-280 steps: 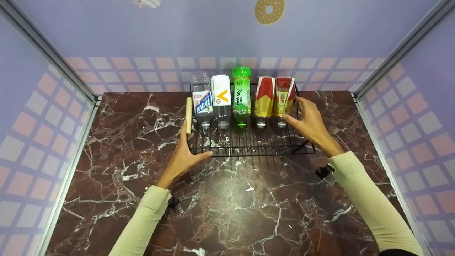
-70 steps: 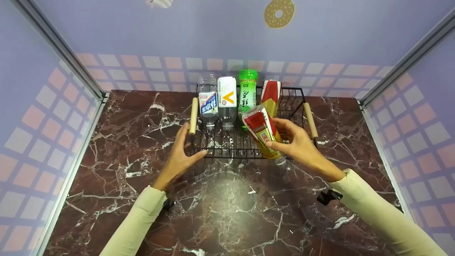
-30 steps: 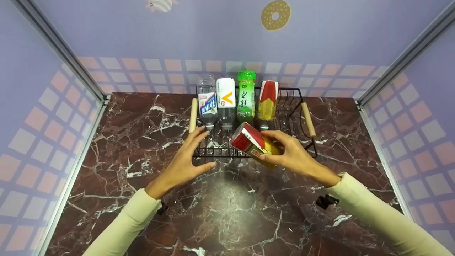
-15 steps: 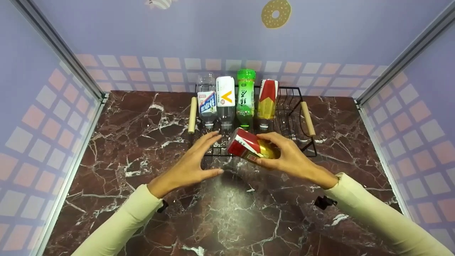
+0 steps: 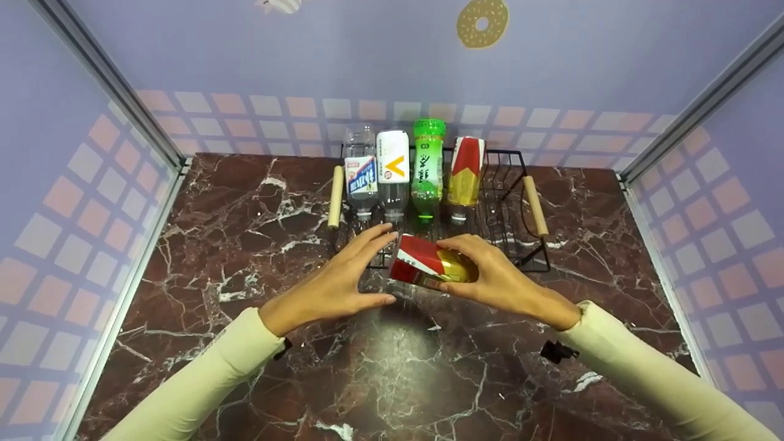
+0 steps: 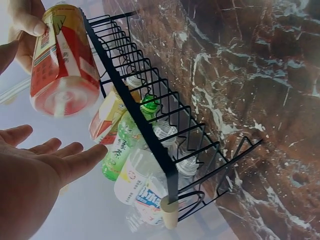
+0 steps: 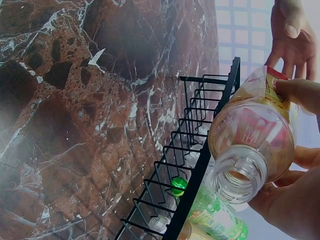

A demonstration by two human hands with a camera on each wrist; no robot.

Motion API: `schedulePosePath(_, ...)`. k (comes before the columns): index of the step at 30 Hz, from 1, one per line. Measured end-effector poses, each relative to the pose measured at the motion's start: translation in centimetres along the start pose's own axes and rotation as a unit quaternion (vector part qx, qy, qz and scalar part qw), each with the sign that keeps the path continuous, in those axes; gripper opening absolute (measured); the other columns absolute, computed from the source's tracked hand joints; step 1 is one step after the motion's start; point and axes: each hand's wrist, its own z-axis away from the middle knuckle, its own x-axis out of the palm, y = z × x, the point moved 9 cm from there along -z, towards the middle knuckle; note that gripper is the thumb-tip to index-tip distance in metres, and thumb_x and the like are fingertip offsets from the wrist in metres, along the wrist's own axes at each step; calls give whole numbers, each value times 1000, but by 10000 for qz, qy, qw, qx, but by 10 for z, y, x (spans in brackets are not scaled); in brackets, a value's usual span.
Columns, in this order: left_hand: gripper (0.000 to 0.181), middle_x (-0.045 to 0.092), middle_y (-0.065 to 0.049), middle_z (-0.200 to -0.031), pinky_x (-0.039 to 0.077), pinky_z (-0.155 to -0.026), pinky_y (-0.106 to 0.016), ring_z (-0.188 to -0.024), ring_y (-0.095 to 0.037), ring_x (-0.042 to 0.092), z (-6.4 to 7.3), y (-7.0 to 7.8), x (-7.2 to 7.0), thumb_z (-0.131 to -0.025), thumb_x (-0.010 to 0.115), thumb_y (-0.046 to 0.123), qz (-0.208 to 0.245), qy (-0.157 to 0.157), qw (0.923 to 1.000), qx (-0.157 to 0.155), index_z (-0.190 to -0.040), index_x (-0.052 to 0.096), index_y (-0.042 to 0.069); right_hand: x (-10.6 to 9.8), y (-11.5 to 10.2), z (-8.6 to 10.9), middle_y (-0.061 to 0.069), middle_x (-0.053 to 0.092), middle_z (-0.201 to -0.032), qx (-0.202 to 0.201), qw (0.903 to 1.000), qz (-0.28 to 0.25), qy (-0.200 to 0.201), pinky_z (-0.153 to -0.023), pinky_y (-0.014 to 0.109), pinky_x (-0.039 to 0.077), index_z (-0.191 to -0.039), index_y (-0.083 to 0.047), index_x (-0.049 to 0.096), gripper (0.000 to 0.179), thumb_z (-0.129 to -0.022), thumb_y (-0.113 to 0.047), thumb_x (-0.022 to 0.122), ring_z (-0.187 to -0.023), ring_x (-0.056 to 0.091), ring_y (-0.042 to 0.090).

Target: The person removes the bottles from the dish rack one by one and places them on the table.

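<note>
My right hand (image 5: 502,282) grips a red-and-yellow plastic bottle (image 5: 421,260) above the front of a black wire rack (image 5: 534,260). The bottle lies tilted on its side, base toward my left hand. In the right wrist view its bare threaded neck (image 7: 240,172) shows no cap. Fingers spread, my left hand (image 5: 334,285) is held just left of the base; in the left wrist view a gap separates my left fingers (image 6: 75,157) from the bottle (image 6: 65,75).
In the rack, neck down, stand a clear bottle with a blue-white label (image 5: 361,177), a white-labelled bottle (image 5: 392,159), a green bottle (image 5: 429,159) and another red-and-yellow bottle (image 5: 467,171). Wooden handles (image 5: 335,196) flank the rack on a marbled table (image 5: 392,380).
My right hand has lifted the red-and-yellow bottle from the rack's right end, brought it forward and left, and tipped it sideways. My left hand has moved from the left handle toward its base.
</note>
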Motion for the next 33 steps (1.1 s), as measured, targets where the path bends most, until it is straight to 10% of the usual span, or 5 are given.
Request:
schedulePosePath(18,103,20,-11,-183,25,-133,-57,-167,-34,23,-9,0,7,-95,87,35,-109,-434,9988,-190,-176,26,14,11,-20,3,12,68,-142,-508,9972,533,-124,-95,46,60,-146,-2,64,69,-87,-20,94,-120,62,28)
schedulePosePath(33,93,41,-21,-171,42,-127,-55,-156,-37,44,-20,8,18,-93,89,26,-288,-436,9981,340,-169,39,4,14,-32,3,12,67,-135,-709,9948,656,-330,-92,39,63,-144,-5,60,67,-87,-15,94,-114,61,25)
